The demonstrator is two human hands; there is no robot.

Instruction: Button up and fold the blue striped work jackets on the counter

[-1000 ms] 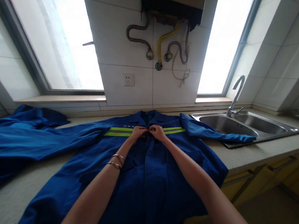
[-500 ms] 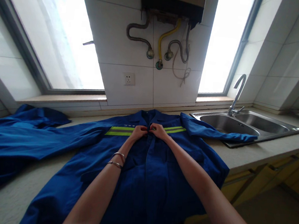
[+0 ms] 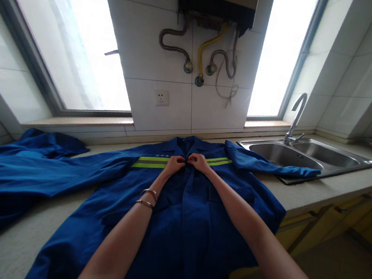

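A blue work jacket point(image 3: 165, 227) with yellow-green reflective bands lies spread on the countertop, its collar toward the wall. My left hand point(image 3: 174, 165) pinches the front opening just below the collar, at the height of the bands. Close beside it, my right hand point(image 3: 198, 162) pinches the opposite front edge. The fingertips of both hands nearly meet over the placket; any button between them is too small to make out. Two bracelets point(image 3: 147, 198) circle my left wrist. One jacket sleeve point(image 3: 270, 163) stretches right, its cuff over the sink's front rim.
More blue clothing point(image 3: 11, 164) is heaped on the left of the countertop point(image 3: 342, 184). A double steel sink point(image 3: 368, 163) with a tap point(image 3: 296, 116) is at the right. Above, a water heater point(image 3: 218, 4) with hoses hangs on the tiled wall between two windows.
Both hands stay at the same place on the jacket front, with only slight finger movement. The view has shifted a little.
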